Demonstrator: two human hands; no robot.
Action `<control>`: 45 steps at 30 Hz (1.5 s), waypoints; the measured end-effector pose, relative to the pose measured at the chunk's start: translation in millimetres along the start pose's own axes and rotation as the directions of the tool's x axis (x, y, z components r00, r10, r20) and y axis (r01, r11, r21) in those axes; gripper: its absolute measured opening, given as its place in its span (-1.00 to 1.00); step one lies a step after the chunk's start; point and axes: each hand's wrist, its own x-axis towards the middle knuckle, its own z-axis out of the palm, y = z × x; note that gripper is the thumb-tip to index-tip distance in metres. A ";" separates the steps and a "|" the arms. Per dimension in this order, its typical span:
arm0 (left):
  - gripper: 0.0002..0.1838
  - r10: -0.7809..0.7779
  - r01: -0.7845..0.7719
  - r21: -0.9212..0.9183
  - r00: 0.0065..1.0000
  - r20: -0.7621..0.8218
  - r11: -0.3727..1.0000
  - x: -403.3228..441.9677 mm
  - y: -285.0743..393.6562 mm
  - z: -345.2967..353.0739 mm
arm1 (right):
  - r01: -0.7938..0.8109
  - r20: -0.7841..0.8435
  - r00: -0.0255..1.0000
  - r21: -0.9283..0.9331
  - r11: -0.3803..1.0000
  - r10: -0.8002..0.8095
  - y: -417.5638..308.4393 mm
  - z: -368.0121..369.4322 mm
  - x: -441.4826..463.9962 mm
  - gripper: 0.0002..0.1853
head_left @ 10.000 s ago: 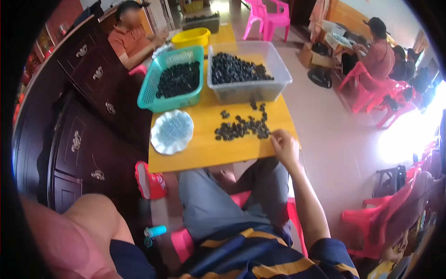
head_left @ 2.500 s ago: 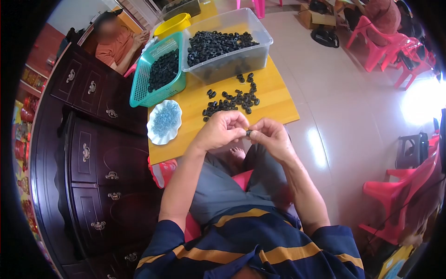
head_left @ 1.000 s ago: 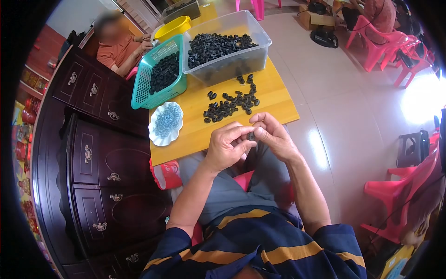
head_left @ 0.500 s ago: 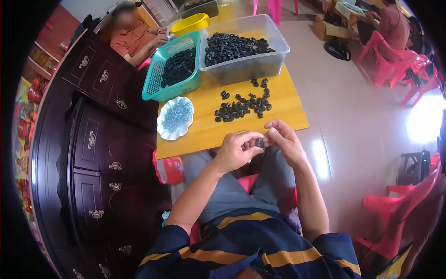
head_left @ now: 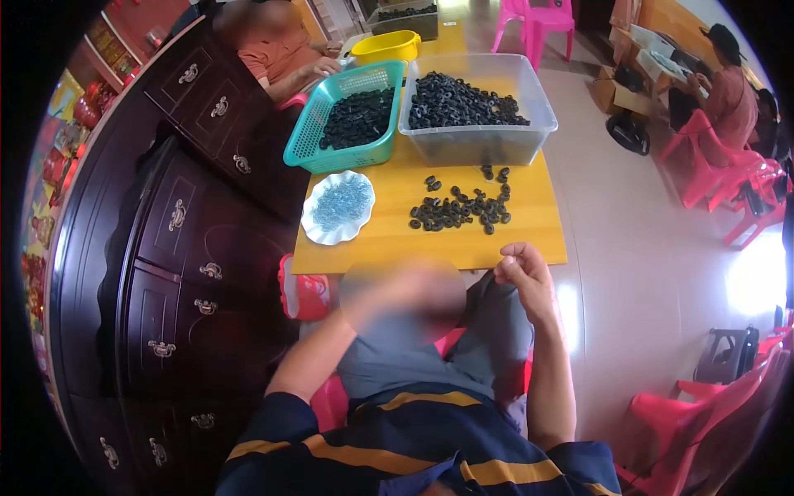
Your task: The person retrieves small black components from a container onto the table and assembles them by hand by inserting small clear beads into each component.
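My left hand (head_left: 397, 291) is smeared by blur above my lap, just short of the table's front edge; its fingers and anything in them cannot be made out. Near the table's front right corner, my right hand (head_left: 529, 279) has thumb and fingertips pinched together. Whatever is between them is too small to name. Beyond the hands, several small black ring-shaped parts (head_left: 447, 214) lie loose on the yellow table (head_left: 389, 254). A white scalloped dish (head_left: 318, 235) of thin, clear bluish pieces (head_left: 343, 202) stands to their left.
Behind the loose parts stand a green basket (head_left: 347, 157) and a clear plastic bin (head_left: 475, 145), both holding black parts. A yellow basin (head_left: 385, 45) is farther back. Dark drawers (head_left: 215, 215) line the left side. A co-worker (head_left: 281, 54) sits at back left, another person (head_left: 728, 91) at right.
My hands have separated; they were together, with a small black part at the left fingertips. The left hand has moved left. The camera view has shifted, so the table sits farther right.
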 end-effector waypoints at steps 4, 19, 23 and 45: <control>-0.56 -0.014 0.001 -0.041 0.951 -0.309 0.999 12.5 -11.6 -83.9 | -0.004 0.029 1.000 -0.027 1.000 0.005 4.6 2.9 0.5 -0.81; -0.63 0.498 -0.322 0.429 0.767 -0.405 0.844 76.7 14.1 22.9 | 0.018 -0.104 0.994 -0.222 0.975 -0.042 -0.3 -2.4 -1.1 -0.77; -0.62 0.583 -0.250 0.634 0.711 -0.393 0.732 98.3 28.4 43.9 | 0.007 -0.152 0.987 -0.263 0.965 -0.049 -2.4 -4.9 -1.3 -0.78; -0.84 0.147 -0.311 -0.297 0.872 -0.468 0.903 88.2 9.7 49.7 | 0.064 -0.117 0.987 -0.321 0.945 -0.107 3.9 -6.5 0.9 -0.75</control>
